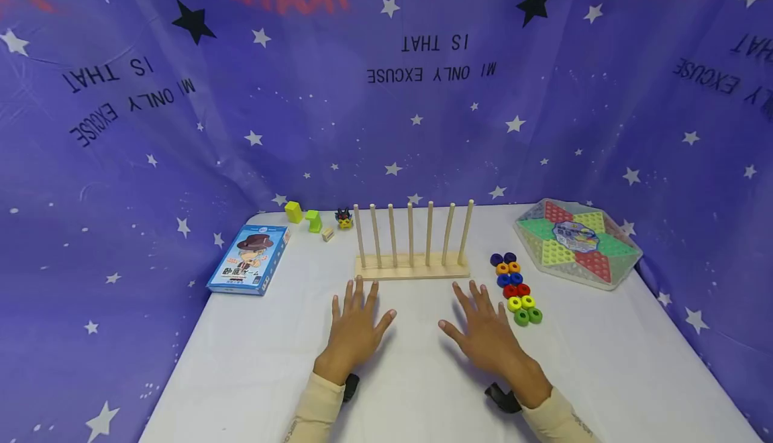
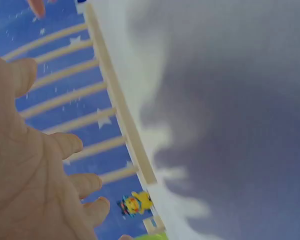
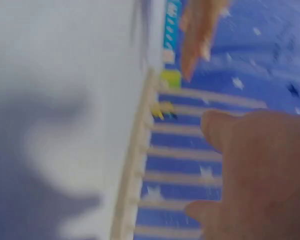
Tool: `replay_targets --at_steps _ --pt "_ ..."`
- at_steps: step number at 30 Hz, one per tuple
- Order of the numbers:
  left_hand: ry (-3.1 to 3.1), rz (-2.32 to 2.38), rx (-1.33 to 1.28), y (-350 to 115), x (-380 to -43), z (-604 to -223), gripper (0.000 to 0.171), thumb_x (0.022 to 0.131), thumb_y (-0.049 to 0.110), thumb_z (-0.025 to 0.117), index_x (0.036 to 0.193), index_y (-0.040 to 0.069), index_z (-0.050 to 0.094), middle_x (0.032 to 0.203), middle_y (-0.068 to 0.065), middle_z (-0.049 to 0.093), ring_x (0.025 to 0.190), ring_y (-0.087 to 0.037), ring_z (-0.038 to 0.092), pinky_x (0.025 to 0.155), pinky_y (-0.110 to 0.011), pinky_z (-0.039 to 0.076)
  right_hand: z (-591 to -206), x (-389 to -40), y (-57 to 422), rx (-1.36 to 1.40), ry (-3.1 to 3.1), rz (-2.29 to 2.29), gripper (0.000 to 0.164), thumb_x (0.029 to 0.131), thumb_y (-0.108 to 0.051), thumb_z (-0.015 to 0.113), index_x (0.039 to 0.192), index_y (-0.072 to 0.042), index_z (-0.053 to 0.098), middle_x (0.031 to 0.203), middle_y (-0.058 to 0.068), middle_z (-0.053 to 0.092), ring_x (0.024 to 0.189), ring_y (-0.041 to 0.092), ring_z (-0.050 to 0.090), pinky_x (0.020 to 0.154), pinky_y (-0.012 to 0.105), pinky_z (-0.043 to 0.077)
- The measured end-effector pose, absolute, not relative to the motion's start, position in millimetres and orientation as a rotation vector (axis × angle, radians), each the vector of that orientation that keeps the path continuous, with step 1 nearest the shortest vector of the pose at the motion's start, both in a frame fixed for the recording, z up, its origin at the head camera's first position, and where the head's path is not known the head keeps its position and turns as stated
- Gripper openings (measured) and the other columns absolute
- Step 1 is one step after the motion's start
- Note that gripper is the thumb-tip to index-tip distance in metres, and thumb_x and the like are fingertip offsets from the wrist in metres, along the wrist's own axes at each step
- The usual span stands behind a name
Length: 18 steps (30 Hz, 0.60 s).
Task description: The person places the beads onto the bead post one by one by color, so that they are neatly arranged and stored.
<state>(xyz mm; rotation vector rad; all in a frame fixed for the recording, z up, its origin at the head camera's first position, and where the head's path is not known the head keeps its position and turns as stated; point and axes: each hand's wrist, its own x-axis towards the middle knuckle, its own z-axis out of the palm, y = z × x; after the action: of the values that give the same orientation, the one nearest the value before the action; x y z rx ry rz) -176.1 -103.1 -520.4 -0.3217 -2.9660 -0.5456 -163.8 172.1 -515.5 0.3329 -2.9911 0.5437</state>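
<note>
My left hand is held palm down over the white table, fingers spread, holding nothing. Opposite it, my right hand has the same pose with its fingers apart. Just beyond both sets of fingertips stands a wooden peg rack with several upright, bare dowels on a flat base. To the right of the rack, near the right hand, several coloured rings lie in paired rows of dark blue, orange, blue, red, yellow and green. The left wrist view shows the left palm beside the dowels; the right wrist view is blurred.
A blue card box lies at the far left. Near the back edge are a yellow block, a green block, a small wooden piece and a small figure. A hexagonal game board lies at the right, before a purple star-printed curtain.
</note>
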Motion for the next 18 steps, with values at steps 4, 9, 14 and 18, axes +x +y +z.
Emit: replay_targets --at_steps 4,9,14,18 --pt "-2.912 -0.837 -0.252 -128 -206 -512 0.065 0.098 0.046 0.045 0.15 0.009 0.029 0.153 -0.023 0.022 0.14 -0.041 0.02 0.107 -0.061 0.021 -497 -175 223 0.215 -2.91 0.721 0.07 0.095 -0.045 0.052 0.15 -0.008 0.028 0.145 0.026 0.032 0.128 0.045 0.037 0.097 0.063 0.034" --pt "-2.766 -1.296 -0.146 -159 -263 -511 0.06 0.097 0.026 0.055 0.147 0.006 0.031 0.14 -0.022 0.037 0.123 -0.038 0.046 0.098 -0.05 0.04 -490 -185 286 -0.08 -2.991 0.867 0.058 0.091 -0.02 0.055 0.139 0.004 0.034 0.124 0.031 0.04 0.104 0.043 0.051 0.08 0.058 0.044" --pt "-2.772 -1.545 -0.162 -168 -300 -534 0.061 0.091 0.016 0.063 0.146 0.008 0.035 0.134 -0.018 0.043 0.112 -0.029 0.051 0.09 -0.043 0.044 -514 -183 311 -0.12 -3.142 0.966 0.057 0.087 -0.019 0.064 0.13 0.009 0.038 0.115 0.031 0.047 0.092 0.034 0.052 0.077 0.048 0.05" --pt "-2.788 -1.584 -0.225 -165 -311 -549 0.056 0.09 0.011 0.065 0.141 0.007 0.045 0.128 -0.015 0.044 0.109 -0.027 0.048 0.092 -0.043 0.041 -531 -184 314 -0.114 -3.144 0.981 0.053 0.086 -0.02 0.067 0.124 0.009 0.045 0.111 0.026 0.049 0.092 0.031 0.049 0.076 0.044 0.049"
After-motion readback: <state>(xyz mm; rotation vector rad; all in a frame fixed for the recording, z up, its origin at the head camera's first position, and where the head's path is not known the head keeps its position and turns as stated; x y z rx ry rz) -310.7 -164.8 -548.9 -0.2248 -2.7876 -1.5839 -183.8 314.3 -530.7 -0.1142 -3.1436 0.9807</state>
